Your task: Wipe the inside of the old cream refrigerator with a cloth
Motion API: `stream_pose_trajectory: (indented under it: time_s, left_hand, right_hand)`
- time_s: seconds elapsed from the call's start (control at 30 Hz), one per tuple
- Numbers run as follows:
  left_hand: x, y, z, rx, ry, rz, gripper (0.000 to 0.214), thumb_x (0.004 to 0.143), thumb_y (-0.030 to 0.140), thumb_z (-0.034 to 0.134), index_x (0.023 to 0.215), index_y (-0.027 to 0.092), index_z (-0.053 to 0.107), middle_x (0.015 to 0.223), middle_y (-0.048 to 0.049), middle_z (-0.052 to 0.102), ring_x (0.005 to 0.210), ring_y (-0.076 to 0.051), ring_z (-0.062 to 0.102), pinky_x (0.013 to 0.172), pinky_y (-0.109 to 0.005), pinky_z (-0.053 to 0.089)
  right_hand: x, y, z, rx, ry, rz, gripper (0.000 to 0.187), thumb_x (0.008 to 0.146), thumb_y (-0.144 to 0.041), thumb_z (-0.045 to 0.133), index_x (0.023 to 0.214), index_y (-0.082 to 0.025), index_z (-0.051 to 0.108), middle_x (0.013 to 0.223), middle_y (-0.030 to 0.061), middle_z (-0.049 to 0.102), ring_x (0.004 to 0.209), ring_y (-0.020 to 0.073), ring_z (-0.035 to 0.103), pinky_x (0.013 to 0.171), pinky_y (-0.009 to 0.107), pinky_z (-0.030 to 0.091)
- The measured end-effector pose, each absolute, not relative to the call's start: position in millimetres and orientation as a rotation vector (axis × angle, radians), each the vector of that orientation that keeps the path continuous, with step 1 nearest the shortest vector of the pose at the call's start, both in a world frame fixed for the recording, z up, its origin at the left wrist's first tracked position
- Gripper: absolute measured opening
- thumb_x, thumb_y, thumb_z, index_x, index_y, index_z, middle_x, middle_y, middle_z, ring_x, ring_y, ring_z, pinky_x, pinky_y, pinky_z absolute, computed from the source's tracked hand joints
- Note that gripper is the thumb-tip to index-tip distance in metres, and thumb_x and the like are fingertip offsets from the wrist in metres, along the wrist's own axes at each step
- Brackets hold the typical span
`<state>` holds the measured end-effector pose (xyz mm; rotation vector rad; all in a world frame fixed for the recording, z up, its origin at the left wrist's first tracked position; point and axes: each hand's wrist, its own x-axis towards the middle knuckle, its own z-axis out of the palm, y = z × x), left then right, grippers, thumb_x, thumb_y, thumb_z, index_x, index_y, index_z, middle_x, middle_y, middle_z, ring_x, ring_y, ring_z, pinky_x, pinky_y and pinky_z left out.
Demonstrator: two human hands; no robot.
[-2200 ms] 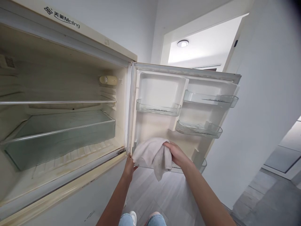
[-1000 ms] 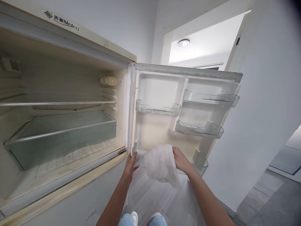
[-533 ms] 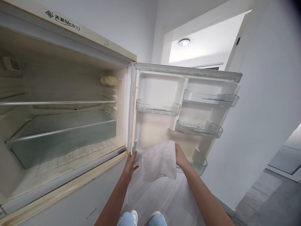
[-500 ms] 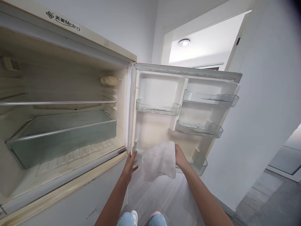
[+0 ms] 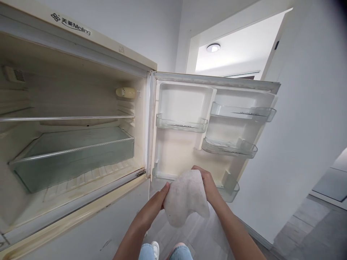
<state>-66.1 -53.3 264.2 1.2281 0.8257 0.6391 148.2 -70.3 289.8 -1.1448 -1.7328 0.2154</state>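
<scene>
A white cloth (image 5: 185, 196) with faint dirty specks hangs between my hands, just in front of the bottom shelf (image 5: 229, 193) of the open fridge door (image 5: 176, 148). My right hand (image 5: 208, 183) grips the cloth's top right edge with closed fingers. My left hand (image 5: 155, 202) touches and pinches the cloth's left edge. Both hands are below the door's lower bin, away from the fridge body.
The cream fridge compartment (image 5: 70, 119) stands open on the left with a glass shelf and a clear crisper drawer (image 5: 73, 155). Clear door bins (image 5: 181, 124) line the door. A white wall (image 5: 306, 119) is right, a doorway (image 5: 230, 54) behind, grey floor below.
My left hand has left the door's lower left corner and moved right onto the cloth. The cloth has bunched up and dropped slightly, held in both hands.
</scene>
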Motion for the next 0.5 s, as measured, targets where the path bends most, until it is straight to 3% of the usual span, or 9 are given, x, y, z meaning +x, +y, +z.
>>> stream_pose_trajectory:
  time_s: [0.23, 0.4, 0.5]
  left_hand:
    - [-64.1, -56.3, 266.0, 1.407, 0.819, 0.501, 0.066, 0.078, 0.071, 0.035, 0.062, 0.017, 0.068, 0.062, -0.0061, 0.066, 0.070, -0.020, 0.061, 0.080, -0.037, 0.049]
    - [-52.6, -60.2, 270.7, 1.120, 0.748, 0.741, 0.050, 0.077, 0.062, 0.052, 0.091, 0.018, 0.071, 0.092, -0.0065, 0.073, 0.089, -0.019, 0.062, 0.081, -0.029, 0.047]
    - [-53.3, -58.0, 272.4, 0.959, 0.650, 0.896, 0.043, 0.074, 0.052, 0.063, 0.099, 0.016, 0.068, 0.091, -0.0075, 0.073, 0.084, -0.018, 0.063, 0.070, -0.025, 0.045]
  right_hand:
    - [149.9, -85.2, 295.8, -1.059, -1.731, -0.454, 0.027, 0.084, -0.006, 0.044, 0.062, -0.018, 0.054, 0.061, 0.0002, 0.048, 0.060, 0.0125, 0.045, 0.053, 0.025, 0.031]
    - [149.4, -85.3, 291.6, -0.961, -1.777, -0.657, 0.027, 0.086, -0.005, 0.041, 0.076, -0.017, 0.063, 0.063, 0.0030, 0.052, 0.062, 0.0145, 0.044, 0.054, 0.028, 0.033]
    - [152.3, -84.2, 286.8, -0.943, -1.783, -0.704, 0.028, 0.083, -0.002, 0.041, 0.079, -0.017, 0.064, 0.063, 0.0031, 0.053, 0.061, 0.0145, 0.044, 0.054, 0.028, 0.034]
